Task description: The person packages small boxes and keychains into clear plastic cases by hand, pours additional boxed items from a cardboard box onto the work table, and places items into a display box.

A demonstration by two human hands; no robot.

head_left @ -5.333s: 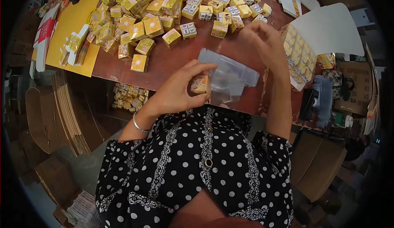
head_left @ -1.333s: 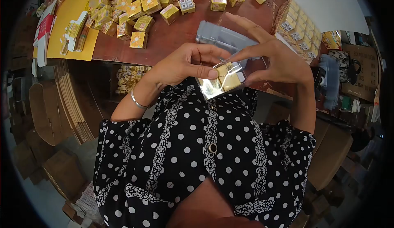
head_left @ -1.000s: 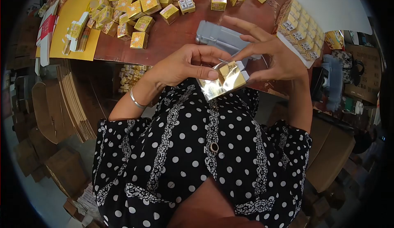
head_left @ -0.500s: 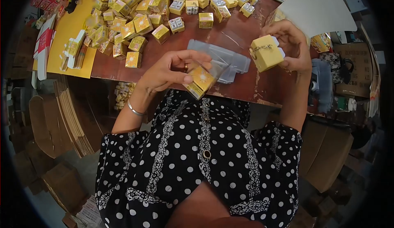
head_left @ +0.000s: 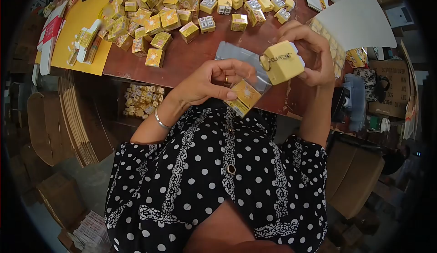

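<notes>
Here, a person's left hand (head_left: 205, 83) grips a small, glossy yellow box (head_left: 246, 93) printed with a sun, thumb on its near side, while the right hand (head_left: 322, 55), fingers closed, holds a pale yellow, chain-bearing cube (head_left: 286, 71) just beside it, above a red-brown bench (head_left: 195, 55) strewn with yellow boxes (head_left: 160, 40).

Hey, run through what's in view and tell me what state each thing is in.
Left hand: closed on the sun-print box.
Sun-print box: held tilted, clear film around it.
Right hand: closed on the yellow block.
Yellow block: held tilted, chain across one face.
Small yellow boxes: heaped loosely on the table.
Clear plastic pieces: lying on the table.
Bracelet: worn on the left wrist.
</notes>
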